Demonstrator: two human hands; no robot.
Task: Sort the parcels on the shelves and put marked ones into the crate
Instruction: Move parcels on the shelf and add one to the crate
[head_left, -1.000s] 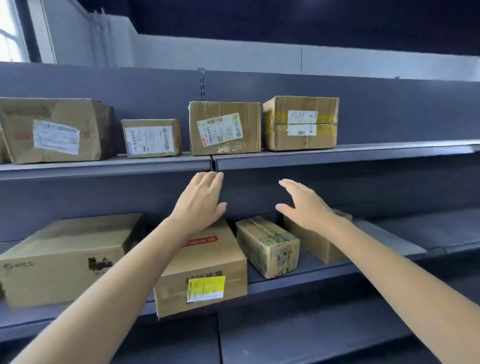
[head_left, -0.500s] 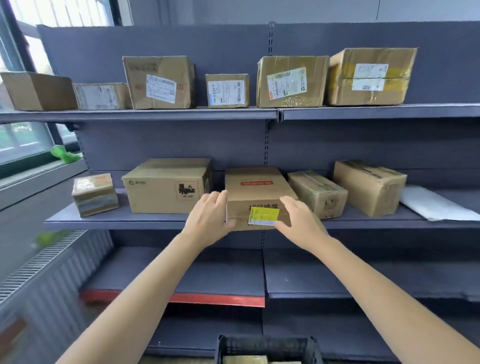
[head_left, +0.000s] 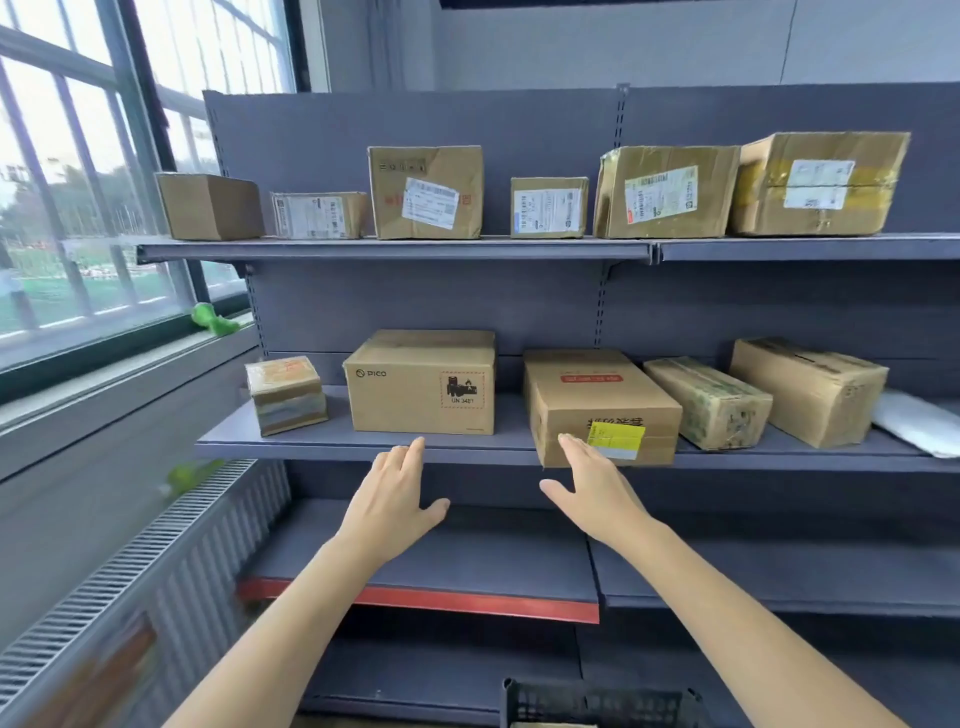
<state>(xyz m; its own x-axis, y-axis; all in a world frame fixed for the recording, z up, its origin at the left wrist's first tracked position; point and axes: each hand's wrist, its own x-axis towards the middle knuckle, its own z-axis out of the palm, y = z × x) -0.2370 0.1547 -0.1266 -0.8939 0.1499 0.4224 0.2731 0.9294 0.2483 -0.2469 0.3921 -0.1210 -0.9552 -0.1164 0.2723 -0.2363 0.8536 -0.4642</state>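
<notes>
A brown parcel with a yellow sticker (head_left: 597, 400) sits on the middle shelf (head_left: 467, 448), its front overhanging the edge. My right hand (head_left: 592, 493) is open just in front of its lower left corner, fingertips near the sticker; whether it touches the box is unclear. My left hand (head_left: 397, 493) is open below the shelf edge, left of the parcel and apart from it. A black mesh crate (head_left: 597, 704) shows at the bottom edge of the view.
The PICO box (head_left: 421, 382), a small taped box (head_left: 285, 395), two brown boxes (head_left: 706, 402) and a white pouch (head_left: 919, 423) share the middle shelf. Several labelled parcels line the top shelf (head_left: 395, 249). A window and radiator grille (head_left: 130, 561) stand left.
Both hands have come off the sides of the yellow-sticker parcel and dropped lower. The view has pulled back and shifted left, showing more of the window.
</notes>
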